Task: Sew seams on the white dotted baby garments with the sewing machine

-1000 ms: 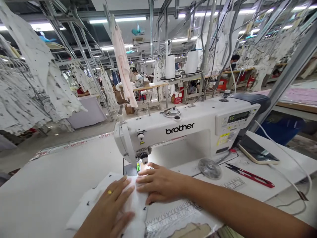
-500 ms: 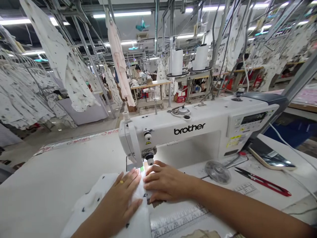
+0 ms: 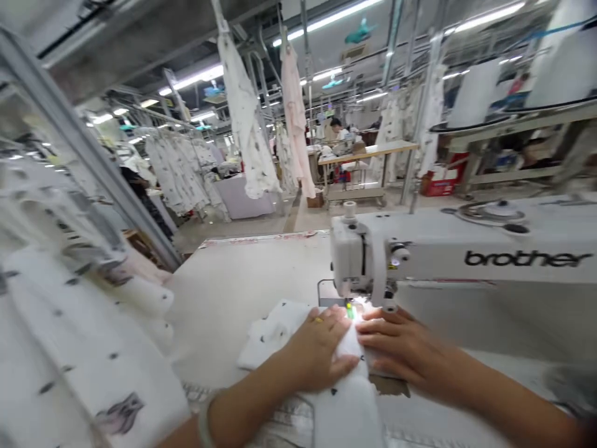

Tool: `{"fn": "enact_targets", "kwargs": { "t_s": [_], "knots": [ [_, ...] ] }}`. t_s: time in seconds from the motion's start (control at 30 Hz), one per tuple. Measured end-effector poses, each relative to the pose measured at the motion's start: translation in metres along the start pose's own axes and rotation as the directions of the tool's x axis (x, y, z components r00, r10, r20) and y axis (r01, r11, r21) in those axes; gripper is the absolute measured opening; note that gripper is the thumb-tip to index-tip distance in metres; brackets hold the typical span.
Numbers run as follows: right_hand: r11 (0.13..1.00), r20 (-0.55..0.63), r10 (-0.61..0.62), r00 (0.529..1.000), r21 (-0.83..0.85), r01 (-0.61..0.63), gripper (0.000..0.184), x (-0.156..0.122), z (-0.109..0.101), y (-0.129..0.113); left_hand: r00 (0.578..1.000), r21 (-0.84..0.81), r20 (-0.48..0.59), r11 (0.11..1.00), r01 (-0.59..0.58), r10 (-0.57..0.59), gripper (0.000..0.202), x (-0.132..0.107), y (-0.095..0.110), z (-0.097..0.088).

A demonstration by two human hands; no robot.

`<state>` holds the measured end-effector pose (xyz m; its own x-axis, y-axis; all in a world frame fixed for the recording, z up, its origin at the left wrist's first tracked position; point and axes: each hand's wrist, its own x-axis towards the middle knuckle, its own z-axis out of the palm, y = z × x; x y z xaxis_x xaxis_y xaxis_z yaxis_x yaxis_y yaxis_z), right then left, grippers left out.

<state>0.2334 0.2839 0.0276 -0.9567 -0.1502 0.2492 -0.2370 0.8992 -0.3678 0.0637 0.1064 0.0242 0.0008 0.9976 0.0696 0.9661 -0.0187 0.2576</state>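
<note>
The 2 bare hands lie palm down in front of the sewing machine (image 3: pixel 429 249), at its needle end. The left hand (image 3: pixel 321 348) is nearly flat, fingers stretched toward the machine and thumb splayed to the right; it presses on the white cloth (image 3: pixel 345 410) without closing around it. The right hand (image 3: pixel 401 342) is loosely extended, its fingers pointing left and their tips at the cloth's right edge, beside the lit needle area; whether they pinch it, I cannot tell.

The cloth, dotted with small dark motifs, lies on the table (image 3: pixel 247 280). Its long axis runs from the sewing machine toward the wearer, 1 end pointing at the needle area, while a loose part spreads left of it.
</note>
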Motion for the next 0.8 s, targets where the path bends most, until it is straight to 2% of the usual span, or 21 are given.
{"fn": "enact_targets", "kwargs": {
  "t_s": [0.1, 0.17, 0.2, 0.23, 0.27, 0.3, 0.33, 0.37, 0.4, 0.47, 0.5, 0.57, 0.6, 0.63, 0.7, 0.73, 0.77, 0.8],
  "knots": [
    [0.999, 0.04, 0.001, 0.999, -0.037, 0.001, 0.034, -0.001, 0.002, 0.006, 0.998, 0.035, -0.058, 0.999, -0.018, 0.02, 0.058, -0.005, -0.004, -0.013],
    [0.998, 0.04, 0.001, 0.999, -0.069, 0.002, 0.035, -0.002, 0.004, 0.007, 0.983, 0.094, -0.181, 0.995, 0.025, -0.008, 0.054, -0.017, -0.007, -0.029],
    [0.997, 0.036, -0.002, 0.999, -0.083, 0.005, 0.035, -0.003, 0.004, 0.006, 0.953, 0.142, -0.302, 0.987, 0.07, -0.025, 0.052, -0.027, -0.009, -0.038],
    [0.995, 0.028, -0.007, 1.0, -0.095, 0.009, 0.036, -0.003, 0.004, 0.006, 0.887, 0.197, -0.461, 0.97, 0.142, -0.036, 0.051, -0.041, -0.011, -0.046],
    [0.994, 0.019, -0.013, 1.0, -0.107, 0.015, 0.036, -0.003, 0.005, 0.005, 0.774, 0.245, -0.631, 0.937, 0.249, -0.041, 0.053, -0.057, -0.014, -0.054],
    [0.993, 0.01, -0.021, 1.0, -0.12, 0.022, 0.036, -0.003, 0.005, 0.004, 0.612, 0.261, -0.79, 0.883, 0.389, -0.036, 0.057, -0.077, -0.018, -0.059],
    [0.991, 0.002, -0.03, 1.0, -0.132, 0.03, 0.037, -0.003, 0.005, 0.004, 0.42, 0.221, -0.906, 0.8, 0.557, -0.043, 0.063, -0.1, -0.022, -0.063],
    [0.989, -0.007, -0.039, 0.999, -0.143, 0.037, 0.036, -0.002, 0.005, 0.003, 0.251, 0.138, -0.966, 0.691, 0.71, -0.064, 0.073, -0.125, -0.027, -0.066],
    [0.987, -0.014, -0.047, 0.999, -0.152, 0.044, 0.036, -0.002, 0.005, 0.003, 0.13, 0.031, -0.983, 0.585, 0.811, -0.128, 0.081, -0.153, -0.032, -0.066],
    [0.985, -0.019, -0.062, 0.998, -0.164, 0.058, 0.035, -0.002, 0.006, 0.004, -0.02, -0.225, -0.907, 0.442, 0.868, -0.421, 0.072, -0.209, -0.04, -0.066],
    [0.985, -0.024, -0.067, 0.997, -0.162, 0.062, 0.035, -0.002, 0.007, 0.004, -0.054, -0.358, -0.793, 0.391, 0.848, -0.607, 0.063, -0.237, -0.042, -0.065],
    [0.986, -0.039, -0.078, 0.996, -0.152, 0.071, 0.034, -0.002, 0.009, 0.006, -0.091, -0.485, -0.639, 0.309, 0.818, -0.763, 0.049, -0.285, -0.04, -0.067],
    [0.986, -0.043, -0.082, 0.996, -0.15, 0.074, 0.034, -0.002, 0.01, 0.007, -0.163, -0.663, -0.502, 0.257, 0.703, -0.849, 0.047, -0.305, -0.037, -0.068],
    [0.985, -0.044, -0.084, 0.996, -0.153, 0.077, 0.034, -0.002, 0.011, 0.008, -0.22, -0.805, -0.404, 0.231, 0.547, -0.888, 0.049, -0.321, -0.033, -0.069],
    [0.982, -0.028, -0.085, 0.996, -0.17, 0.079, 0.035, -0.003, 0.011, 0.008, -0.3, -0.958, -0.217, 0.144, 0.246, -0.929, 0.058, -0.344, -0.023, -0.072],
    [0.981, -0.017, -0.081, 0.997, -0.179, 0.077, 0.035, -0.002, 0.01, 0.008, -0.334, -0.981, -0.159, 0.11, 0.163, -0.929, 0.062, -0.351, -0.019, -0.073],
    [0.98, -0.006, -0.072, 0.997, -0.186, 0.07, 0.035, -0.002, 0.008, 0.008, -0.356, -0.988, -0.116, 0.069, 0.14, -0.927, 0.062, -0.356, -0.017, -0.073],
    [0.979, 0.002, -0.06, 0.998, -0.193, 0.059, 0.035, -0.002, 0.006, 0.007, -0.364, -0.985, -0.093, 0.033, 0.167, -0.927, 0.06, -0.36, -0.016, -0.072]
  ]
}}
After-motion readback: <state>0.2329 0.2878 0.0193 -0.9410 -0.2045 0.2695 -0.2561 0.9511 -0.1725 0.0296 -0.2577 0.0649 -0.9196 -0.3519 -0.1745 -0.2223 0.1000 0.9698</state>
